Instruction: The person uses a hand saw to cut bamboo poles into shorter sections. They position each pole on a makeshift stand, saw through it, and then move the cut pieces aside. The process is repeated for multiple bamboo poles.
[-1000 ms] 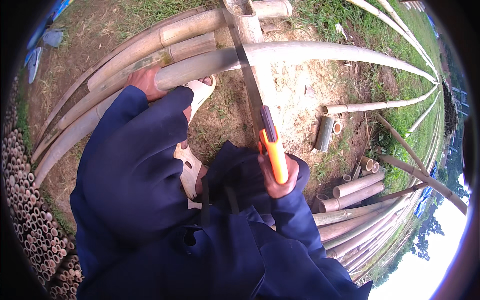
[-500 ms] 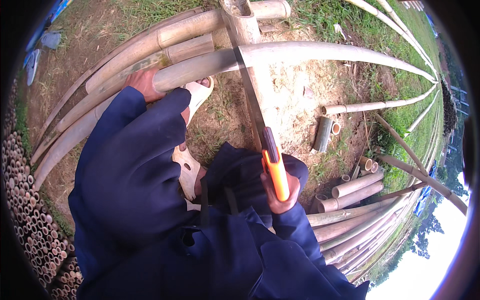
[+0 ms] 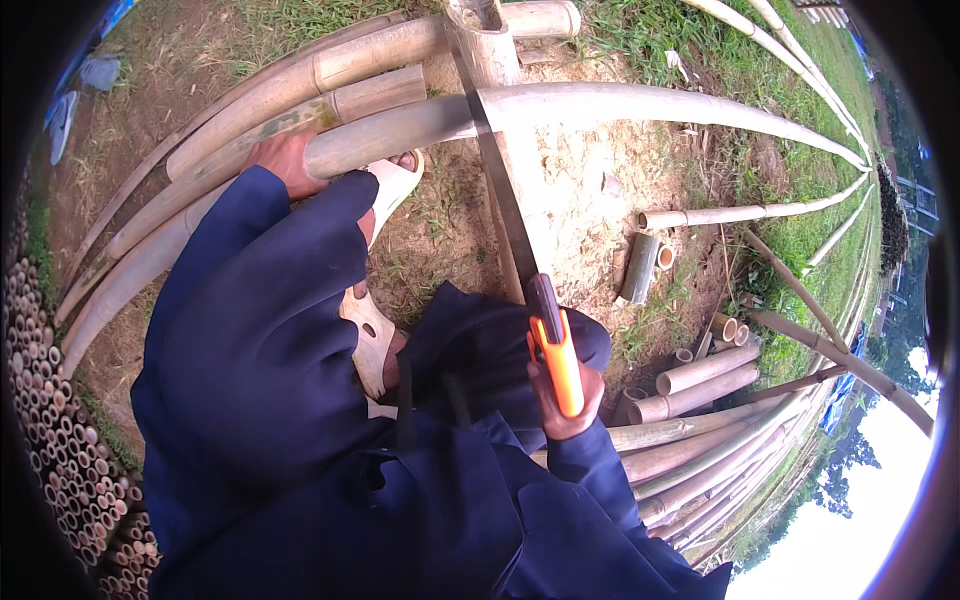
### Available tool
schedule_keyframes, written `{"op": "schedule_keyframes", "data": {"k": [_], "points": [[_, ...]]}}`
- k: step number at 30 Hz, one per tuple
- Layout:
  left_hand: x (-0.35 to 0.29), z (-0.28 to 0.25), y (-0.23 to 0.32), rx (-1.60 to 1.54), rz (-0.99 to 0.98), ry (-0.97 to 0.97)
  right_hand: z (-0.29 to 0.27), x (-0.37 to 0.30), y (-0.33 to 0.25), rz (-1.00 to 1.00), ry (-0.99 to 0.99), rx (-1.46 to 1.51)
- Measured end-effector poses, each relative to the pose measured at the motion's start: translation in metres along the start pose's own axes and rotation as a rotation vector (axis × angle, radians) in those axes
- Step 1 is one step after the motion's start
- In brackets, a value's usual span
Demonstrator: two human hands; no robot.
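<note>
A long pale bamboo pole (image 3: 620, 103) runs across in front of me, from my left hand toward the far right. The blade of a handsaw (image 3: 508, 215) lies crosswise over it, touching its side where shade meets sunlight. My right hand (image 3: 572, 402) is closed around the saw's orange and dark handle. My left hand (image 3: 284, 163) is wrapped round the pole left of the blade, its fingers partly hidden. Beyond the pole, a notched upright bamboo post (image 3: 488, 58) stands close to the blade's far end.
More bamboo poles (image 3: 375, 50) lie at the left beside the pole. Short cut pieces (image 3: 708, 370) and stacked poles (image 3: 690, 455) lie to the right. A large heap of bamboo ends (image 3: 75, 450) fills the lower left. My feet in pale clogs (image 3: 372, 345) stand below the pole.
The saw has slid a little toward me with my right hand. My left hand stays on the pole, and the whole view has shifted slightly.
</note>
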State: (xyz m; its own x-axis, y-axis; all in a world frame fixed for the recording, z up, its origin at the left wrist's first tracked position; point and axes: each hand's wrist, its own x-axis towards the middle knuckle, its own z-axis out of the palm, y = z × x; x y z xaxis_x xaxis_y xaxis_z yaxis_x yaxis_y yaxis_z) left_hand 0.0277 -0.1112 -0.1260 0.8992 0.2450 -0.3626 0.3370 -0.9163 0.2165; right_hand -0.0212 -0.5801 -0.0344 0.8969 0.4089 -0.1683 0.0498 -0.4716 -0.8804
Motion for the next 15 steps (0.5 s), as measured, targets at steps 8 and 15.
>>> {"op": "schedule_keyframes", "data": {"k": [8,15], "points": [[0.012,0.003,-0.013,-0.094,0.007,-0.004,0.036,0.127,-0.021,-0.013,0.004,0.239],[0.002,0.000,-0.001,-0.006,-0.038,0.019,-0.013,-0.040,-0.007,0.035,-0.032,-0.060]]}}
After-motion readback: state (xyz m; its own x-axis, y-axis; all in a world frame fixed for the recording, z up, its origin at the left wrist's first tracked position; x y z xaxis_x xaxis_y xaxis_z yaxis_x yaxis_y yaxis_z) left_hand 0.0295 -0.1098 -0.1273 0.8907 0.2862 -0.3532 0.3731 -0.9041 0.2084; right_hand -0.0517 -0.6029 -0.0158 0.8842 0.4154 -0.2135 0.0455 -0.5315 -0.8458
